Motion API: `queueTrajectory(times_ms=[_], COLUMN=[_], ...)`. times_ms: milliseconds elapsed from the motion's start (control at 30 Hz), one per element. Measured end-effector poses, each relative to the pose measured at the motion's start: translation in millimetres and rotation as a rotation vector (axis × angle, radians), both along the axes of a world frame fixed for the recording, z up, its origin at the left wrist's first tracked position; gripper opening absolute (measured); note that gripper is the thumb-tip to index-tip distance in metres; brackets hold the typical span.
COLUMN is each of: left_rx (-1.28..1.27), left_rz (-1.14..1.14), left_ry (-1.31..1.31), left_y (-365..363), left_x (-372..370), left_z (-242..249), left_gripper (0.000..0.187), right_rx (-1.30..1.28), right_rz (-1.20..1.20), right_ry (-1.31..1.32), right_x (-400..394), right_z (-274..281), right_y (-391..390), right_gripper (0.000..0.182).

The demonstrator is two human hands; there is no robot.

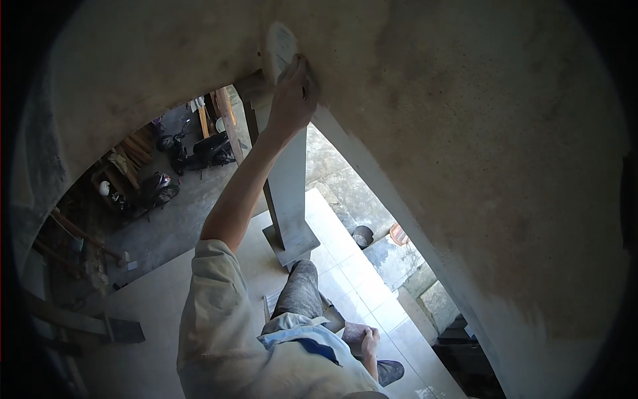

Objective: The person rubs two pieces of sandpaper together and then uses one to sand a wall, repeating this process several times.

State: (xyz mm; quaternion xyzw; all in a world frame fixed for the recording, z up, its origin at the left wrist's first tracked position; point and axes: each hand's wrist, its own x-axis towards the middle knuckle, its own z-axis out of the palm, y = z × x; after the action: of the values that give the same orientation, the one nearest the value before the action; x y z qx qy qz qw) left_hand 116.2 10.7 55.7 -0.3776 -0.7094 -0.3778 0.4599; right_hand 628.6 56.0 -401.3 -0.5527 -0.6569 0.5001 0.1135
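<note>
My left hand (296, 93) is raised overhead against the plastered surface (452, 146), at the lower end of a pale whitish patch (282, 46). Its fingers are closed and pressed together; whatever they hold is hidden. Just below it, a grey post (289, 179) rises from a square base plate (292, 245). My right hand (371, 342) is low by my lap, fingers curled at the edge of a brownish flat thing (354, 336) that I cannot make out. Near it lies a dark flat piece with a pale edge (334, 318).
Pale floor tiles (352, 276) end at an edge on the right, above a lower concrete area with a dark bucket (363, 236). Motorbikes (203, 151) and stacked wood (136, 147) stand at lower left. A slanted plaster edge (392, 193) runs down the right.
</note>
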Motion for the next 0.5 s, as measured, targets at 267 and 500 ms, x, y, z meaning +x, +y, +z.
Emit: queueTrajectory(times_ms=[267, 500], left_rx=[-0.270, -0.309], left_rz=[0.226, 0.158], left_ry=[-0.013, -0.146], left_y=[6, 1], left_x=[-9, -12], left_z=[9, 17], left_gripper=[0.056, 0.054], right_rx=[0.064, -0.041], right_rz=[-0.029, 0.023], right_ry=[0.041, -0.047], right_x=[-3, -2], right_z=[2, 16], right_y=[-2, 0], right_gripper=[0.029, 0.035])
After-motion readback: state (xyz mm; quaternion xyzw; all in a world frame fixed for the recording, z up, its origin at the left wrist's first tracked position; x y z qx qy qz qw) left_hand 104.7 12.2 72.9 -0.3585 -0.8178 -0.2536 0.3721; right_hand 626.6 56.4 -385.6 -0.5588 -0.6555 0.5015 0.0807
